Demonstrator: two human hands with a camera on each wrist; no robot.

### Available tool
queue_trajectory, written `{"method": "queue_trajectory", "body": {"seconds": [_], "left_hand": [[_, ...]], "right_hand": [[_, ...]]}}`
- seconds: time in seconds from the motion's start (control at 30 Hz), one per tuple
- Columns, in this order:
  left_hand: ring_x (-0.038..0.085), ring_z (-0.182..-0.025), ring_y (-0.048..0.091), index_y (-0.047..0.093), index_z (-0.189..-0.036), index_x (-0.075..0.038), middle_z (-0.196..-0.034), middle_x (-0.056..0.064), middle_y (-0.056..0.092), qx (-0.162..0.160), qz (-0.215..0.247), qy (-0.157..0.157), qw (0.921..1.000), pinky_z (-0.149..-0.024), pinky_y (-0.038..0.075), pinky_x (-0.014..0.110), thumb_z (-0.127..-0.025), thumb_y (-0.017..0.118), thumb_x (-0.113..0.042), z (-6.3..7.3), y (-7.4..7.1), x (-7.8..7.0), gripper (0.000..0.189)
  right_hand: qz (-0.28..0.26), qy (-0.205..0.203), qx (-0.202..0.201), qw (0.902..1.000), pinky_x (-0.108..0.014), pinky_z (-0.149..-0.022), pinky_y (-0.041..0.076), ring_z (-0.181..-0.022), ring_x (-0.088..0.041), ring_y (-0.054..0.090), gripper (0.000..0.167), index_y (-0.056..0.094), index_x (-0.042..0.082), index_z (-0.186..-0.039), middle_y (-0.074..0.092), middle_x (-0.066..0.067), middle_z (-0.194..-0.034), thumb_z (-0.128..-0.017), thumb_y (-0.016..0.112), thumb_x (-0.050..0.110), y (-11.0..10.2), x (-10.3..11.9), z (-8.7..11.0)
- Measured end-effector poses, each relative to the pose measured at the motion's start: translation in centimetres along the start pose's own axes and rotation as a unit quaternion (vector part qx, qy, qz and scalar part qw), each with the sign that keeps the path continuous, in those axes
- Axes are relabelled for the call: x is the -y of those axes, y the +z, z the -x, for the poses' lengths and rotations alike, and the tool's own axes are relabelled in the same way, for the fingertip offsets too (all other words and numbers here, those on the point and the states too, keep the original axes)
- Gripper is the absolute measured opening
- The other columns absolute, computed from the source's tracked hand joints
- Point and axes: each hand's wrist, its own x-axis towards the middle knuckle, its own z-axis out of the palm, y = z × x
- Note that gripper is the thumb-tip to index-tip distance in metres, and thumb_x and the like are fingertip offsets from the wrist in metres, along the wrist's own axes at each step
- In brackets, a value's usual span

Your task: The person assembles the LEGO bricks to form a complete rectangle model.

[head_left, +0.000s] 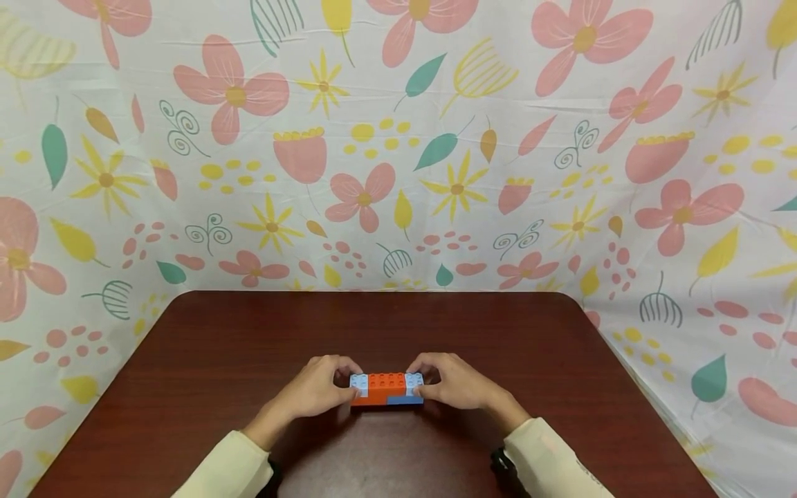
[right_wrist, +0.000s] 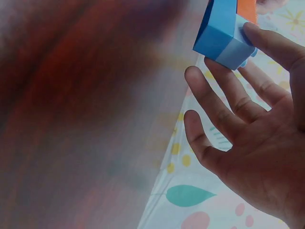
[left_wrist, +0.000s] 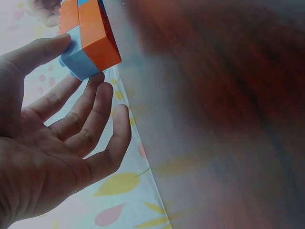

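A block of joined toy bricks [head_left: 387, 387] sits between the two hands at the middle of the dark table. Its upper layer has an orange brick [head_left: 387, 382] with a light blue brick at each end; below lie orange and a darker blue brick [head_left: 405, 400]. The left hand [head_left: 317, 387] pinches the left end, its thumb on the light blue brick [left_wrist: 81, 57] and fingertips behind. At the opposite end, the right hand [head_left: 459, 382] pinches the other light blue brick [right_wrist: 236, 47] the same way. The remaining fingers of both hands spread loosely.
The brown wooden table [head_left: 373, 325] has rounded far corners. Behind it and along both sides hangs a white sheet [head_left: 373, 138] printed with flowers and leaves. Pale sleeves [head_left: 233, 467] and dark wrist bands show at the near edge.
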Motion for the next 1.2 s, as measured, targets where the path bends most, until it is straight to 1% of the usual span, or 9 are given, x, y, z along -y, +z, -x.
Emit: {"method": "queue_trajectory", "body": {"seconds": [0.1,0.23,0.33,0.47,0.63,0.77,0.9,1.03,1.2], "left_hand": [[0.01,-0.077,0.062,0.075,-0.109,-0.011,-0.095,0.001,0.072,-0.002,0.002,-0.002,1.0,-0.065,0.051,0.024,-0.085,0.081,-0.017,-0.6,0.0,0.1,0.025],[0.012,-0.081,0.063,0.074,-0.11,-0.009,-0.099,0.004,0.073,0.005,0.005,-0.007,1.0,-0.066,0.053,0.025,-0.086,0.081,-0.017,-1.3,0.0,0.1,0.026],[0.013,-0.082,0.064,0.074,-0.11,-0.008,-0.1,0.005,0.073,0.011,0.006,-0.01,0.9999,-0.067,0.054,0.027,-0.087,0.08,-0.016,-1.7,0.1,0.2,0.026],[0.013,-0.079,0.063,0.075,-0.11,-0.008,-0.097,0.003,0.073,0.018,0.005,-0.018,0.9997,-0.066,0.053,0.027,-0.088,0.079,-0.017,-2.1,0.4,0.3,0.025],[0.013,-0.075,0.062,0.075,-0.108,-0.007,-0.093,0.002,0.073,0.022,0.007,-0.025,0.9994,-0.065,0.051,0.027,-0.088,0.079,-0.018,-2.7,0.5,0.7,0.023],[0.013,-0.075,0.062,0.075,-0.108,-0.007,-0.093,0.001,0.073,0.024,0.017,-0.029,0.9991,-0.066,0.051,0.027,-0.089,0.078,-0.02,-3.1,0.5,0.9,0.024],[0.013,-0.076,0.062,0.075,-0.109,-0.007,-0.093,0.001,0.073,0.027,0.028,-0.039,0.9985,-0.066,0.051,0.028,-0.089,0.078,-0.021,-3.4,0.4,1.0,0.025],[0.013,-0.075,0.063,0.075,-0.109,-0.008,-0.093,0.001,0.073,0.022,0.032,-0.048,0.9981,-0.067,0.051,0.029,-0.09,0.077,-0.022,-3.6,0.3,1.1,0.023],[0.013,-0.075,0.063,0.075,-0.107,-0.01,-0.093,0.002,0.073,0.004,0.029,-0.057,0.9979,-0.069,0.052,0.03,-0.092,0.075,-0.021,-3.8,0.4,1.3,0.019]], "right_hand": [[-0.006,0.007,0.001,1.0,-0.025,-0.081,0.053,-0.089,-0.009,0.065,0.024,0.069,0.016,-0.119,0.072,0.004,-0.103,-0.096,0.073,0.021,-0.4,-0.3,-0.2],[-0.012,0.014,0.0,0.9998,-0.025,-0.08,0.052,-0.091,-0.013,0.064,0.025,0.069,0.015,-0.121,0.071,0.004,-0.104,-0.097,0.073,0.021,-0.5,-0.8,-0.5],[-0.016,0.01,-0.003,0.9998,-0.024,-0.08,0.052,-0.091,-0.013,0.063,0.024,0.069,0.015,-0.12,0.071,0.002,-0.105,-0.097,0.073,0.021,-0.6,-1.3,-0.7],[-0.021,0.009,-0.003,0.9997,-0.024,-0.077,0.052,-0.089,-0.013,0.062,0.023,0.068,0.014,-0.119,0.071,-0.001,-0.104,-0.097,0.072,0.021,-0.6,-2.0,-0.8],[-0.029,0.02,0.004,0.9994,-0.025,-0.076,0.051,-0.089,-0.016,0.062,0.022,0.068,0.016,-0.118,0.071,-0.001,-0.104,-0.098,0.071,0.024,-0.7,-2.4,-1.0],[-0.026,0.024,-0.004,0.9994,-0.027,-0.077,0.05,-0.091,-0.016,0.061,0.021,0.069,0.016,-0.117,0.071,-0.001,-0.104,-0.098,0.071,0.025,-0.9,-2.4,-1.2],[-0.014,0.026,-0.013,0.9995,-0.027,-0.077,0.05,-0.089,-0.014,0.06,0.02,0.071,0.016,-0.114,0.071,0.0,-0.103,-0.097,0.073,0.026,-1.1,-2.5,-1.5],[-0.009,0.033,-0.017,0.9993,-0.029,-0.08,0.051,-0.092,-0.013,0.062,0.019,0.074,0.016,-0.113,0.073,0.001,-0.105,-0.097,0.073,0.026,-1.2,-2.5,-1.8],[-0.013,0.043,-0.024,0.9987,-0.041,-0.092,0.053,-0.103,-0.016,0.064,0.02,0.074,0.015,-0.114,0.074,0.0,-0.111,-0.098,0.071,0.026,-1.3,-2.6,-2.2]]}}
